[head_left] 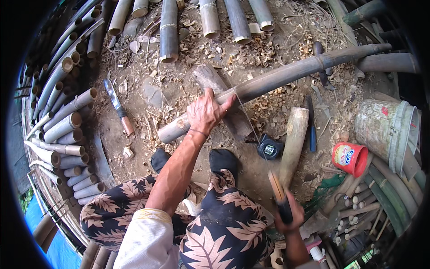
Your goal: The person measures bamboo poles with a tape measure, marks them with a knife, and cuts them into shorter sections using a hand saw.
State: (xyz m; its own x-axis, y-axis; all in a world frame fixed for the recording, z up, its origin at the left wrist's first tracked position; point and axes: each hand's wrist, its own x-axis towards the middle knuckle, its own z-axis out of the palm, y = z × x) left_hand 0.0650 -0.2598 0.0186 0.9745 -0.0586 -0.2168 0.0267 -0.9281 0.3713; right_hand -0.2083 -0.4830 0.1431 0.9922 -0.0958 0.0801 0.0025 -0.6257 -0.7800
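My left hand (206,112) is wrapped over a long bamboo pole (286,76), near its lower left end. The pole slants up to the right and lies across a dark wooden block (237,123) on the ground. At the lower right, my right hand (290,215) is closed on the handle of a saw (278,190), slightly blurred by motion. From that handle a thin line, seemingly the saw blade viewed edge-on, reaches up to the pole just right of my left hand. A black tape measure (270,147) sits beside this line.
A knife (116,105) lies on the left; a blue-handled tool (312,130) and a short bamboo piece (294,139) on the right. Stacked bamboo (67,127) lines the left. A red tub (351,159) and a dirty bucket (387,134) stand right. Shavings cover the dirt floor.
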